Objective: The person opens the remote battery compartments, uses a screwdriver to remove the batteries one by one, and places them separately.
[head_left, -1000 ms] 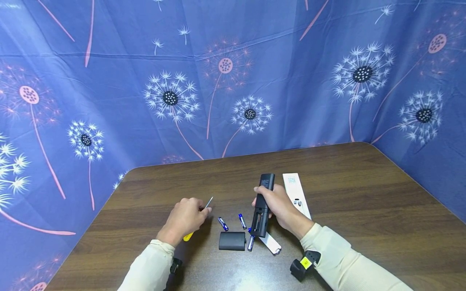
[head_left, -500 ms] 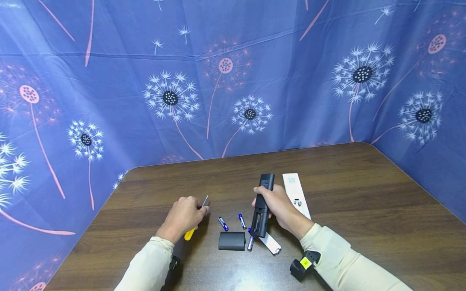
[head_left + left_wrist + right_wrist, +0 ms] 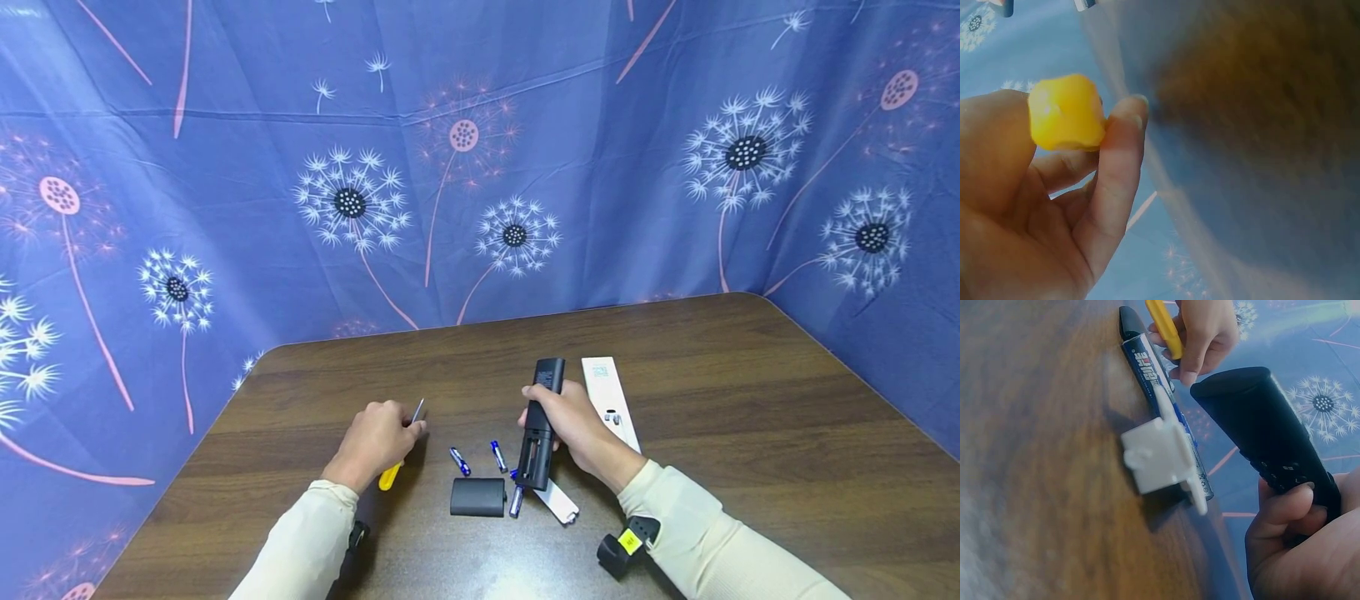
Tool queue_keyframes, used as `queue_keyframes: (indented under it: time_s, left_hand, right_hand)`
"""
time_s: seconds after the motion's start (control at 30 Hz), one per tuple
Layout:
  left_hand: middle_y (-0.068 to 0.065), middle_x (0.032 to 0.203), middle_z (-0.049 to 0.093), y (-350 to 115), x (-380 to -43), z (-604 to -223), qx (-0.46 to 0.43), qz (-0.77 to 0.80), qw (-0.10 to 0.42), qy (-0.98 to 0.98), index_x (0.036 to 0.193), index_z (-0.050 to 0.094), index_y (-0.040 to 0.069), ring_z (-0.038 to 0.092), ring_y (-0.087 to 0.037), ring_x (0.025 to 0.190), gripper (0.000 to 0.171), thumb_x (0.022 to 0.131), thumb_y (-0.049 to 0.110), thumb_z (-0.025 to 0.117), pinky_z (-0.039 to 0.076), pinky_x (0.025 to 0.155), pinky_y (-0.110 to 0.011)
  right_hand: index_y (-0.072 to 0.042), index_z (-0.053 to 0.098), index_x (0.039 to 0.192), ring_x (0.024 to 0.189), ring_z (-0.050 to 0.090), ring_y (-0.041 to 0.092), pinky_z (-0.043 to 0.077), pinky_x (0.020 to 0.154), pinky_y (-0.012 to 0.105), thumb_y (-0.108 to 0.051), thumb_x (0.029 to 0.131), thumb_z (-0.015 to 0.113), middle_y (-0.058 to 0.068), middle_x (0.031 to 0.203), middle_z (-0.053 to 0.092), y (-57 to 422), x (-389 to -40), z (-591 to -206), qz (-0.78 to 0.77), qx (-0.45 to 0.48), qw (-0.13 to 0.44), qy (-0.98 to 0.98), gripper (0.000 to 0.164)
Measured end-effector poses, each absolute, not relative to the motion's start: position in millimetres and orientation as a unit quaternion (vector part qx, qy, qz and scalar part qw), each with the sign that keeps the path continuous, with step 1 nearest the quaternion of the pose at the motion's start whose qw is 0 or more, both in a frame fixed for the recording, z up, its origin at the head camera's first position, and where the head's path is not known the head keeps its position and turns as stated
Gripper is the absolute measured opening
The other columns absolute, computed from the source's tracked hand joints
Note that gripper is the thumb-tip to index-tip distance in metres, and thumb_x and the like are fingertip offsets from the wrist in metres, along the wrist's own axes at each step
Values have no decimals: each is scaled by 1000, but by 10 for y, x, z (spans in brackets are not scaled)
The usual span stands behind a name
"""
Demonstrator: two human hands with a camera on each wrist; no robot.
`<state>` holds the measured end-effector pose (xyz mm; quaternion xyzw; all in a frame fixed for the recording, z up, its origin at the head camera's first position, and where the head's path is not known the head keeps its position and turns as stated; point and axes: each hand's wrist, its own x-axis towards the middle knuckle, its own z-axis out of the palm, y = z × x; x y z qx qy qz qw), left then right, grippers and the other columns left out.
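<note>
My left hand (image 3: 375, 442) holds a screwdriver by its yellow handle (image 3: 391, 476), just above the left part of the table. The thin metal shaft (image 3: 417, 410) points up and away; the left wrist view has the handle's blunt end (image 3: 1066, 112) between thumb and fingers. My right hand (image 3: 577, 421) grips a black remote control (image 3: 535, 454), its back toward the head camera and the battery compartment uncovered at the near end. Buttons (image 3: 1285, 472) on its front show in the right wrist view. Beneath the remote lie a white battery cover (image 3: 557, 502) and a battery (image 3: 516, 502).
Two more blue-and-silver batteries (image 3: 460, 462) (image 3: 498, 457) lie between the hands. A flat black rectangular piece (image 3: 477, 497) sits just in front of them. Behind my right wrist is a long white piece (image 3: 609, 392) with a printed square code. A patterned blue cloth (image 3: 480, 167) hangs beyond the table (image 3: 720, 400).
My left hand has shifted slightly left with the screwdriver, whose shaft now stands a bit steeper in view. The right hand and remote have stayed in place.
</note>
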<state>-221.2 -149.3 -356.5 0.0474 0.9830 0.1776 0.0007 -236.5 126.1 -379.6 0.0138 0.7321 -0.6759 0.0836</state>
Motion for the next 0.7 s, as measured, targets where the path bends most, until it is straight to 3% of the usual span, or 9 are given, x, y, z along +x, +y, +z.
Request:
queue_keyframes:
  time_s: [0.7]
  left_hand:
    - [2, 58, 53, -1545, -2311, -3609, 26, 156, 3, 987, 67, 64, 14, 49, -15, 54, 31, 92, 30, 73, 38, 52, -33]
  right_hand:
    - [5, 59, 119, 58, 61, 17, 39, 43, 25, -27, 96, 56, 11, 79, 71, 1246, -2360, -3806, -678, 16, 86, 730, 40]
